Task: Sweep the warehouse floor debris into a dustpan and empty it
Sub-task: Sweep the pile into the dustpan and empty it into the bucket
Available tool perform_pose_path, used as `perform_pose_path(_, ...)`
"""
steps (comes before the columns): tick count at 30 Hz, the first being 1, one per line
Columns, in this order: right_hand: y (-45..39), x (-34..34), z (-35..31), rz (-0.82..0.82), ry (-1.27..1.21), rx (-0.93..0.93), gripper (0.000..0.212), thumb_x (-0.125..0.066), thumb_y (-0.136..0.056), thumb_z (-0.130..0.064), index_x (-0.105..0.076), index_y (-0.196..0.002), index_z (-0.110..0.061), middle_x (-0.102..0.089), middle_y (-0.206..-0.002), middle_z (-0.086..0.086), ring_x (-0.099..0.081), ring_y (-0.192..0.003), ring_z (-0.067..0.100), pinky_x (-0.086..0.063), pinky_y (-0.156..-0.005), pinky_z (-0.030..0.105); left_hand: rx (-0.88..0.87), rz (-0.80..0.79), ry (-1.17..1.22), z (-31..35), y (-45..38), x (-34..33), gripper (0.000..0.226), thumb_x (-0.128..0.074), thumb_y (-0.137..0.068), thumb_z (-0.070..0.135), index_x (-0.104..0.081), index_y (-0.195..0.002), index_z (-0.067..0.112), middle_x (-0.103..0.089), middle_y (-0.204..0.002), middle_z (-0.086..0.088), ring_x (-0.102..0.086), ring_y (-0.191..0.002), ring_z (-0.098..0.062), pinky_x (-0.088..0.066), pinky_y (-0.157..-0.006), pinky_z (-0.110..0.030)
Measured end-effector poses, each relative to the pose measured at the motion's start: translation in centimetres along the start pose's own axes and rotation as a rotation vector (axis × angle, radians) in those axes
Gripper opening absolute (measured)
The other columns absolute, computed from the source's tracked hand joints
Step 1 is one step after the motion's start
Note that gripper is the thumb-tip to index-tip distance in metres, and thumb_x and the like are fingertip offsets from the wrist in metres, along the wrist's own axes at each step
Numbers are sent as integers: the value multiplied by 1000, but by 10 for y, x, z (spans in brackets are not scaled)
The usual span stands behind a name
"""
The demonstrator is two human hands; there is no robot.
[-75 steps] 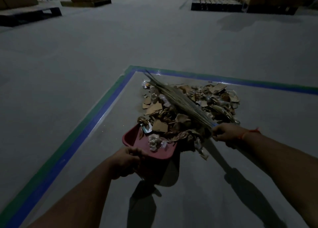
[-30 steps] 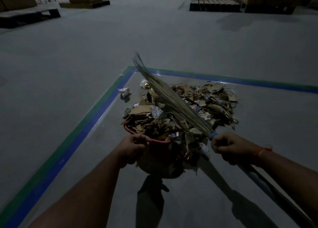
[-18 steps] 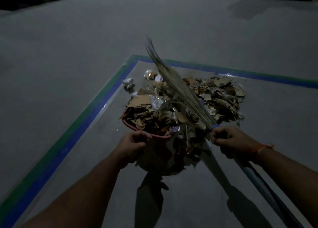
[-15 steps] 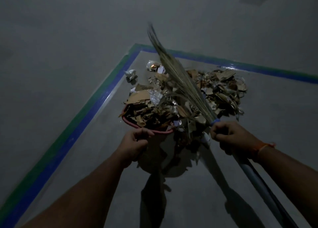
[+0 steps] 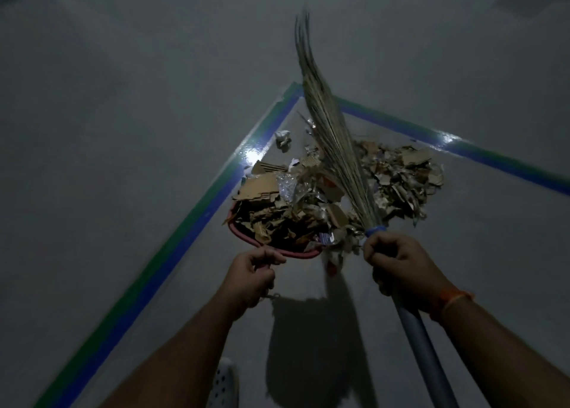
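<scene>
my left hand (image 5: 253,273) grips the heaped red dustpan (image 5: 279,250), right hand (image 5: 398,264) grips the broom (image 5: 331,139); tilting it risks spilling cardboard scraps (image 5: 287,213).

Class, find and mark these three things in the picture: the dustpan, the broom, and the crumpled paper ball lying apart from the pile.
dustpan (image 5: 246,238): head view, on its red rim.
broom (image 5: 336,142): head view, on the bristles.
paper ball (image 5: 282,138): head view, on its middle.
</scene>
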State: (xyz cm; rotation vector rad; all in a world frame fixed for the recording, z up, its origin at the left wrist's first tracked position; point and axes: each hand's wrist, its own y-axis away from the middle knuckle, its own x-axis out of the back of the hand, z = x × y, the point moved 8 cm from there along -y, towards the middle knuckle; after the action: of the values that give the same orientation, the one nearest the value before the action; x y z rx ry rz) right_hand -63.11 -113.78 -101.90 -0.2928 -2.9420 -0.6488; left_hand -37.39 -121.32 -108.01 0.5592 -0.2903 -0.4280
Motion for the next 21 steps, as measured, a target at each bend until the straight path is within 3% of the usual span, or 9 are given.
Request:
perform_pose_path(3,23,-15,-25,-83,16,29,16,-48,-93,11,-57,-82,3,-46,-61,16,-46,-49,30,-41,-43,31,-9,86,45,4,43,3,38,-45,-84,-17,-71,-99,6,-60,-74,-1,-42,-39,-14,-32,-40,-19)
perform_pose_path(7,58,-36,-46,-187,29,83,24,-46,-91,15,-58,-77,0,-47,-55,7,-45,-44,26,-41,-44,33,-36,179,145,4,99,4,38,-45,-85,-17,-71,-96,8,-61,-78,-6,-43,-42,-16,-33,-41,-22)
perform_pose_path(12,102,-74,-48,-308,58,93,23,-46,-91,14,-59,-80,-1,-41,-63,14,-45,-45,24,-41,-45,32,-38,284,247,-17,167,18,39,-45,-86,-17,-71,-97,10,-59,-80,-3,-43,-41,-12,-32,-38,-20)
perform_pose_path(21,216,-214,-28,-535,110,79,26,-47,-90,14,-59,-78,-5,-44,-69,16,-46,-46,25,-42,-46,32,-12,490,381,-112,332,94,36,-47,-85,-19,-71,-96,5,-62,-83,-4,-45,-39,-7,-33,-37,-18)
